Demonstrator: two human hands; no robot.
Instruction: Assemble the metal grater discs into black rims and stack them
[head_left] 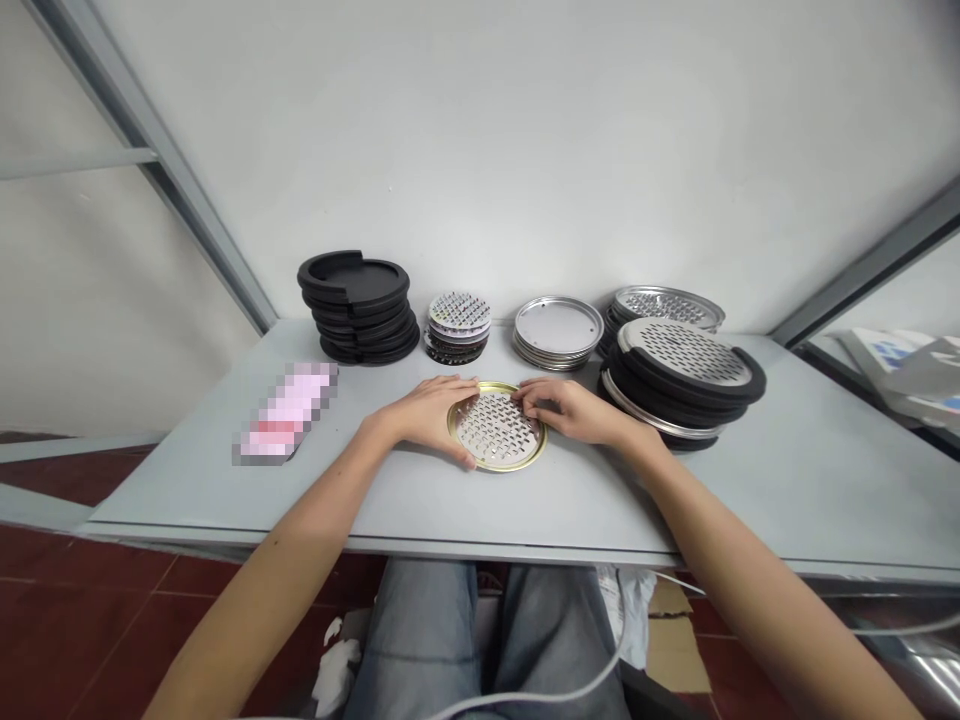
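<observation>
A round, gold-rimmed metal tray [512,466] lies flat on the table. Set inside that rim is a silver disc [499,428] with a pattern of holes or slots. My left hand [433,418] grips the tray's left side, thumb at the near edge and fingers over the far edge. At the upper right of the rim, my right hand [559,408] has its fingers curled together, touching the disc's edge. Whether its fingertips pinch any small piece is hidden.
Behind stand stacks of black rings [360,310], patterned discs [459,318] and plain silver trays [559,328]. To the right are assembled black-ringed discs [682,365] and more silver-rimmed ones [667,302]. A blurred pink object [289,410] lies left on the grey table [570,515].
</observation>
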